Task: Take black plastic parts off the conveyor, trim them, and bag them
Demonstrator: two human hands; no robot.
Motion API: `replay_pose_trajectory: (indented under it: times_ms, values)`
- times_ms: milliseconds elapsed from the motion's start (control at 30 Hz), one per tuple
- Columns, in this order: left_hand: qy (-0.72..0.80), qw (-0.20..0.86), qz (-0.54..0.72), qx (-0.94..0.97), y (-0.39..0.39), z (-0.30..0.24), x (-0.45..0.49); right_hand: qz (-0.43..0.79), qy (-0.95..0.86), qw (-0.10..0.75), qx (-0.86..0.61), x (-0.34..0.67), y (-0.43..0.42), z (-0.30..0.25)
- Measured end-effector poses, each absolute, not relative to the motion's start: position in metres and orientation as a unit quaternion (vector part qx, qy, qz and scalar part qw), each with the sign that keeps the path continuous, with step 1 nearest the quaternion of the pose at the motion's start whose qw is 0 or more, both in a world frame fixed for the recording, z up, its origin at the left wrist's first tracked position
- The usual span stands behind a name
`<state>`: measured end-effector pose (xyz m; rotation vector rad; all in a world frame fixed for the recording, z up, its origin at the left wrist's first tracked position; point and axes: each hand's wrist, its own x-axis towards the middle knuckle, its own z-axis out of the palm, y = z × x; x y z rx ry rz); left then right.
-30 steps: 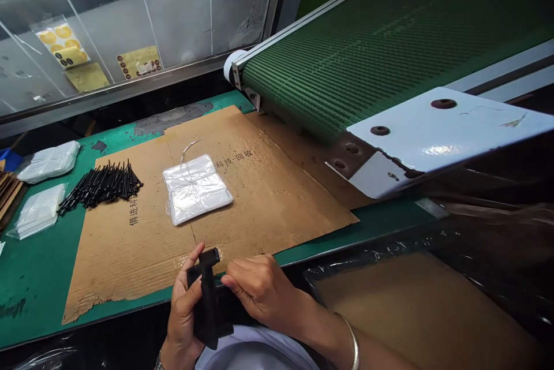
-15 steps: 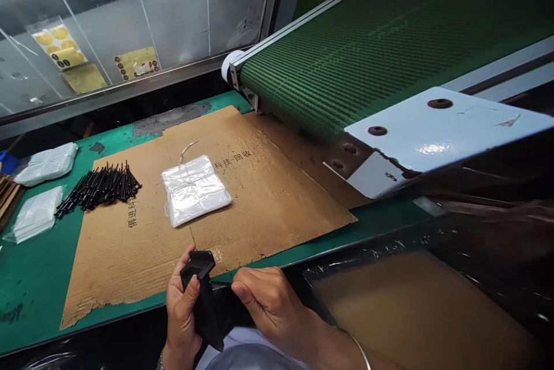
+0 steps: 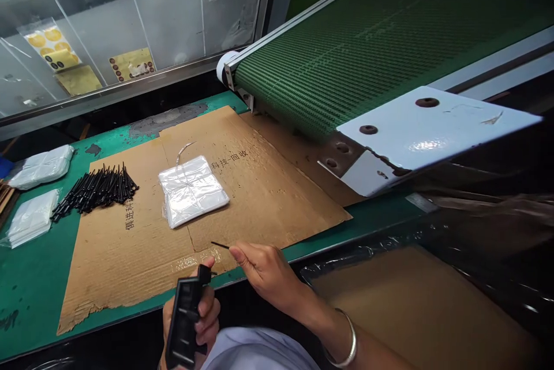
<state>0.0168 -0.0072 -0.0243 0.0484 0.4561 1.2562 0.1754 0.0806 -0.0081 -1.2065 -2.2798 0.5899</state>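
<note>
My left hand (image 3: 199,313) is closed around a long black plastic part (image 3: 184,317), held upright below the table's front edge. My right hand (image 3: 263,269) pinches a thin black pin (image 3: 220,245) between thumb and forefinger, just above the near edge of the brown cardboard sheet (image 3: 242,197). A silver bangle (image 3: 346,341) sits on the right wrist. Farther back on the cardboard lie a stack of clear plastic bags (image 3: 191,190) and a pile of black pins (image 3: 93,190).
The green table (image 3: 30,277) carries two white bag bundles (image 3: 31,217) at the left. A green conveyor belt (image 3: 355,52) with a white metal bracket (image 3: 415,133) slopes over the right. A bin lined with black plastic (image 3: 411,306) stands at lower right.
My left hand turned the black part and lowered it. My right hand left the part and now holds a thin black pin out over the cardboard edge.
</note>
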Motion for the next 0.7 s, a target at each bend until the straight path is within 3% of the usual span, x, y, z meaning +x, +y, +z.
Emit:
replay_pose_trajectory:
  times_ms: [167, 300, 400, 533, 633, 700]
  values:
    - [0.103, 0.796, 0.572, -0.168, -0.009, -0.014, 0.018, 0.066, -0.787, 0.197, -0.580, 0.196, 0.110, -0.017]
    - [0.078, 0.786, 0.572, -0.220, -0.008, -0.013, 0.020, -0.050, -0.759, 0.125, -0.637, 0.219, 0.128, -0.036]
    - [0.080, 0.778, 0.582, -0.223, -0.007, -0.018, 0.021, -0.091, -0.747, 0.119, -0.648, 0.230, 0.133, -0.048]
    - [0.100, 0.775, 0.593, -0.195, -0.006, -0.021, 0.022, -0.073, -0.751, 0.248, -0.607, 0.222, 0.120, -0.043]
    - [0.122, 0.770, 0.602, -0.174, -0.003, -0.019, 0.024, 0.012, -0.788, 0.399, -0.469, 0.199, 0.089, -0.025]
    - [0.154, 0.762, 0.610, -0.156, -0.002, -0.018, 0.026, 0.071, -0.820, 0.446, -0.351, 0.180, 0.063, -0.014]
